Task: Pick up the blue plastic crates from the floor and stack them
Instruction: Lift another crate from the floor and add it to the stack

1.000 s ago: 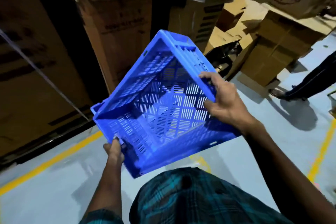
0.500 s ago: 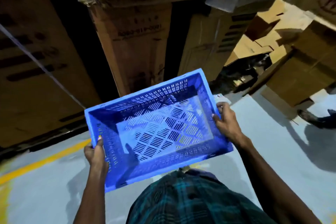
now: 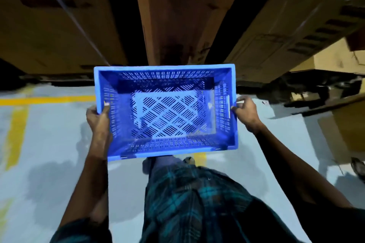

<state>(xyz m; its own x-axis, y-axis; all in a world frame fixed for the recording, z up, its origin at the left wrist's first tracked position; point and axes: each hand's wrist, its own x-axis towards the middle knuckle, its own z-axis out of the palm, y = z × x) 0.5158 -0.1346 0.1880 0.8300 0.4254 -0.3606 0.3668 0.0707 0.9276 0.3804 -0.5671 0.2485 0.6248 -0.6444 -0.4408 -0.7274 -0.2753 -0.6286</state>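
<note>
**Q:** Since the earlier frames, what has changed?

**A:** Levelled and squared: the blue plastic crate (image 3: 166, 111), formerly tipped on one corner and then skewed, now sits mouth-up and roughly square to the viewer, held in the air above the grey floor (image 3: 49, 134) in front of the plaid-clad legs (image 3: 187, 199).

**Q:** How is it held?

**A:** Left hand (image 3: 98, 117) grips the left short wall, thumb hooked over the rim. Right hand (image 3: 245, 112) grips the right short wall near the handle slot, fingertips curled onto the rim. Both hands are closed around the crate; neither is free.

**Q:** Where is the stack?

**A:** None shows. Ahead stand tall cardboard cartons (image 3: 177, 12) beyond a yellow floor line (image 3: 47, 100); more cartons crowd the right edge (image 3: 347, 130). No second crate is visible.

**Q:** What could go wrong from here?

**A:** By judgement only:
- Both grips appear shallow, taken at the rim, so a quick swing could twist the light crate out of the fingertips.
- Its far rim appears near the carton faces; stepping forward could knock it against them.
- Set down askew on another crate, it could jam part-nested or perch crooked, because the walls taper.
- Dim light and motion blur suggest poor footing cues near the clutter at right.
</note>
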